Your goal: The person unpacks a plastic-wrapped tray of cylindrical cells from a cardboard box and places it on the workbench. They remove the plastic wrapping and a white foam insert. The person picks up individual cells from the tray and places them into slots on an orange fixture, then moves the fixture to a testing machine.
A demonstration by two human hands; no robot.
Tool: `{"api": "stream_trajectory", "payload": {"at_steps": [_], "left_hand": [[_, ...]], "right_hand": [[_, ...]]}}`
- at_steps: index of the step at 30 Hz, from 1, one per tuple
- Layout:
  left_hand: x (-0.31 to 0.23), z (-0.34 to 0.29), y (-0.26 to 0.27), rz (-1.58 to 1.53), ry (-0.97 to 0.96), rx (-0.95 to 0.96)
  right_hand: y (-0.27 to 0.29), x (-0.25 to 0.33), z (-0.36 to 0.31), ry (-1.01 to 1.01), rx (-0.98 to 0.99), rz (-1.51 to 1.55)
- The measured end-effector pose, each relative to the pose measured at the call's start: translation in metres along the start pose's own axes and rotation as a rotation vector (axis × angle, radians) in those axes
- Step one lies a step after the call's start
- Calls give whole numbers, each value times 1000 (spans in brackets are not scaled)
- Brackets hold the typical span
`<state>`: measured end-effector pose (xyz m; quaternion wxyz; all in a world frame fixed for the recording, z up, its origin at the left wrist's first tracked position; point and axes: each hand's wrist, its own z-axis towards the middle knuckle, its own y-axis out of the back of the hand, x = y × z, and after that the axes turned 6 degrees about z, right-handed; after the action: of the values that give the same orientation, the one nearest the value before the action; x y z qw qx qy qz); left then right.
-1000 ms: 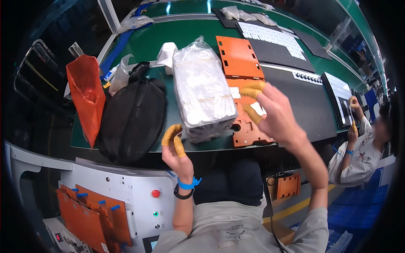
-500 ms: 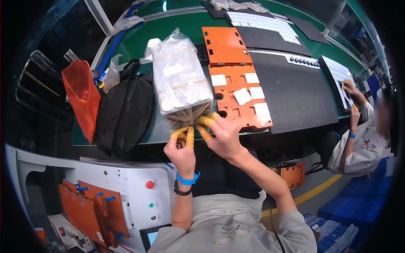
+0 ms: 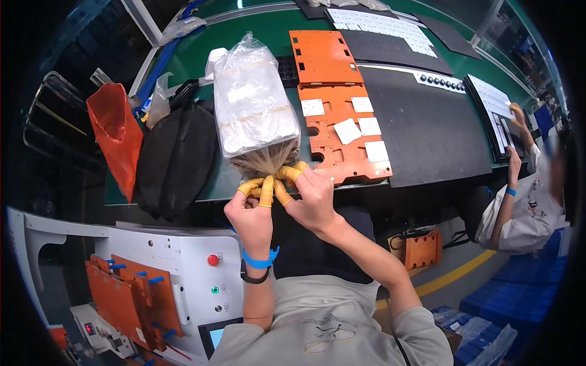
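Plastic-wrapped bundle sits on the green desk at the upper centre of the frame, its loose end turned to the near edge, probably so that both hands can reach it. Leftmost, at the upper left, an orange bag gapes open beside a black bag; both lie off to the side, perhaps to leave room for the bundle. Just left of centre, the left hand has its thumb and fingers pinched together on the gathered plastic, tipped with yellow covers (likely worn for grip or cleanliness). Close beside it, the right hand is clamped on the same plastic, fingers closed; pinching from two sides seems to draw the film into a narrow neck, though its folds between the fingertips are hidden. Right of the bundle, an orange plate carries white squares, one askew. Farther right, a black mat probably shields the desk, and a co-worker sits at the right edge.
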<state>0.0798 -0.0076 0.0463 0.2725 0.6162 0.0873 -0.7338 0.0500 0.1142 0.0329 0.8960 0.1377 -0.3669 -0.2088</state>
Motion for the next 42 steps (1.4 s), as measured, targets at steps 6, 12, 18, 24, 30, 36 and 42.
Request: {"api": "stream_trajectory", "payload": {"at_steps": [6,12,18,24,30,36,42], "left_hand": [[-11,5,7,58,77,78],[-25,5,11,367,-32,102],[-11,8,4,345,-125,60],[5,19,11,56,-111,198],[10,19,10,-13,-90,209],[3,14,6,8,-154,159],[-3,17,7,2,-42,192]], "right_hand": [[3,-5,0,158,-26,-21],[2,-10,2,217,-40,-31],[1,-13,1,162,-28,53],[0,-18,2,69,-16,240],[5,-13,1,-8,17,201],[11,10,8,23,33,-86],[8,4,12,111,79,-112]]}}
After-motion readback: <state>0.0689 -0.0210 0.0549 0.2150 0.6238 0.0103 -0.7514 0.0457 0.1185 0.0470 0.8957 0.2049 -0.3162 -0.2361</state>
